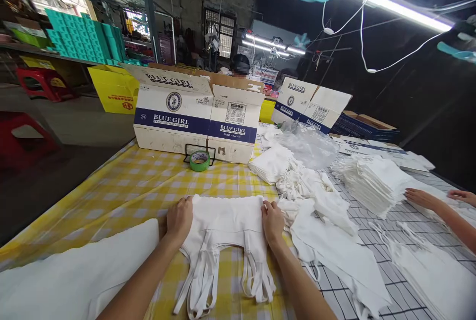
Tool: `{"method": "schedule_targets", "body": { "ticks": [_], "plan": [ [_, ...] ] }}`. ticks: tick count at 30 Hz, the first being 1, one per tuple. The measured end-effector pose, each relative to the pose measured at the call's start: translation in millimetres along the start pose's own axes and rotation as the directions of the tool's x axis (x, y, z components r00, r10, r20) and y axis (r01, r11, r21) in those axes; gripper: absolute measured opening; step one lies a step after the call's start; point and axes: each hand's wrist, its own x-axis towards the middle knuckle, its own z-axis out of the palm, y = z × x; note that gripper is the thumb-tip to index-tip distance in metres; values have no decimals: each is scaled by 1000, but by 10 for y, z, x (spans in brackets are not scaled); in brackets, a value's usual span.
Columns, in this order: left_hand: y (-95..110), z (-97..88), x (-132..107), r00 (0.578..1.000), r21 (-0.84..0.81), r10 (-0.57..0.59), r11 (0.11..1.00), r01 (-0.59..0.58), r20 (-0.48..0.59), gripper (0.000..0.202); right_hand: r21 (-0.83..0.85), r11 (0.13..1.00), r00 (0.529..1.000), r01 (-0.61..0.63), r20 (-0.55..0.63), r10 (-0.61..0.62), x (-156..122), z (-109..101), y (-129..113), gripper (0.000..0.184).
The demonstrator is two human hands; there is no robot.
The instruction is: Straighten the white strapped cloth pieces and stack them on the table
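A layered stack of white camisole tops [226, 216] lies flat on the yellow checked cloth, its thin straps hanging toward me. My left hand [179, 220] grips the stack's left edge with curled fingers. At the opposite edge, my right hand [273, 221] has its fingers bent round the upper right corner. Part of each hand's fingertips is hidden by the fabric. To the left lies another piece of white fabric [85, 265], partly beneath my left forearm. Loose white tops [330, 240] with straps lie just right of my right hand.
Beyond the stack, a green tape roll [200, 160] rests against a black wire stand before a Blue Girl carton [174, 124]. Clear plastic bags [308, 144] and a folded white pile [372, 181] are on the right. Another person's hand [422, 198] touches white fabric there.
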Motion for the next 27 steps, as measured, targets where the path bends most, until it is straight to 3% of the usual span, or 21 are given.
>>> {"method": "schedule_targets", "body": {
  "ticks": [6, 11, 19, 23, 27],
  "plan": [
    [46, 14, -115, 997, 61, 46, 997, -43, -59, 40, -51, 997, 998, 50, -43, -53, -22, 17, 5, 20],
    [27, 65, -114, 996, 34, 23, 999, -21, -87, 35, 9, 999, 999, 52, -15, -52, -6, -1, 20, 22],
    [-137, 104, 109, 991, -167, -122, 980, 110, -61, 14, 175, 984, 995, 44, 76, -58, 112, -65, -37, 9],
    [-144, 66, 132, 992, -263, -109, 961, 91, -57, 10, 296, 955, 995, -8, 93, -20, 104, -108, -52, 11],
    [-80, -62, -17, 995, -357, -51, 934, 18, -84, 9, 396, 918, 982, 27, 159, -98, 71, -198, -2, 19]
  ]
}}
